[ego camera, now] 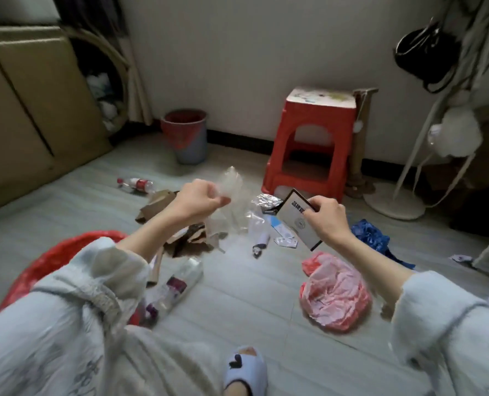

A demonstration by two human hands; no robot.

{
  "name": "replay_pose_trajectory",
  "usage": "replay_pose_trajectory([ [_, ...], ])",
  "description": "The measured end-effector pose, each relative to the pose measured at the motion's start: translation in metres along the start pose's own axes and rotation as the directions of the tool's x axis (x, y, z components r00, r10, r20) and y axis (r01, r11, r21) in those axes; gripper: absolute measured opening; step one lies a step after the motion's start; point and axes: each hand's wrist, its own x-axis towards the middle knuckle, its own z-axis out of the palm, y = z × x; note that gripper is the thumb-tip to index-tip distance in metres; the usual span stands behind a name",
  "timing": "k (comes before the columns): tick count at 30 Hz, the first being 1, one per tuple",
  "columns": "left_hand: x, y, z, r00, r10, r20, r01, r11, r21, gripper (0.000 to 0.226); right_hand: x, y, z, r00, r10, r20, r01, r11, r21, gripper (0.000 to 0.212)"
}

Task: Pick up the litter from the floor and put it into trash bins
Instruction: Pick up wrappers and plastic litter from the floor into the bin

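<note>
A gray tiled floor [237, 304] is strewn with litter below a white wall, where a red stool [311, 144] stands near a small bin [184, 135] lined in red. At the lower left edge sits a red bag [52, 258]. A pink bag [334, 292] lies flat near torn cardboard [157, 207] and two plastic bottles, one with a red label [136, 184]. The left hand [199, 200] pinches a clear plastic wrapper [231, 190], lifted above the litter. The right hand [327, 220] grips a white card [297, 221], also off the floor.
</note>
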Motion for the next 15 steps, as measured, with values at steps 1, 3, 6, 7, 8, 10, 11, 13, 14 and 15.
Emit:
replay_pose_trajectory([
  [1,-0.015,-0.01,-0.017,0.998,-0.028,-0.058,0.026,0.999,-0.042,0.045,-0.006,-0.019,0.003,0.999,-0.04,0.005,0.04,0.999,0.02,0.028],
  [3,-0.043,-0.029,-0.048,0.982,-0.086,-0.168,0.075,0.995,-0.071,0.039,-0.023,-0.054,0.013,0.993,-0.118,0.028,0.116,0.992,0.058,0.029],
  [6,-0.075,-0.064,-0.083,0.921,-0.196,-0.336,0.167,0.98,-0.112,0.021,-0.05,-0.096,0.042,0.966,-0.239,0.098,0.228,0.967,0.116,0.027],
  [7,-0.081,-0.076,-0.089,0.893,-0.239,-0.382,0.202,0.97,-0.137,0.029,-0.055,-0.107,0.054,0.956,-0.267,0.122,0.252,0.959,0.127,0.026],
  [8,-0.086,-0.089,-0.094,0.863,-0.283,-0.419,0.239,0.958,-0.156,0.034,-0.059,-0.118,0.067,0.947,-0.287,0.145,0.268,0.954,0.134,0.025],
  [10,-0.096,-0.117,-0.1,0.819,-0.366,-0.443,0.315,0.931,-0.187,0.036,-0.067,-0.138,0.097,0.933,-0.305,0.189,0.277,0.947,0.161,0.025],
  [11,-0.099,-0.132,-0.102,0.801,-0.405,-0.441,0.353,0.914,-0.198,0.036,-0.068,-0.148,0.113,0.928,-0.305,0.216,0.268,0.946,0.184,0.026],
  [13,-0.101,-0.164,-0.101,0.774,-0.476,-0.418,0.437,0.879,-0.192,0.037,-0.073,-0.162,0.144,0.918,-0.287,0.272,0.234,0.949,0.211,0.026],
  [14,-0.099,-0.183,-0.099,0.756,-0.517,-0.401,0.486,0.854,-0.185,0.037,-0.073,-0.168,0.163,0.911,-0.281,0.303,0.221,0.951,0.216,0.027],
  [15,-0.096,-0.202,-0.096,0.738,-0.561,-0.374,0.531,0.826,-0.19,0.036,-0.073,-0.173,0.184,0.9,-0.272,0.34,0.205,0.954,0.22,0.027],
])
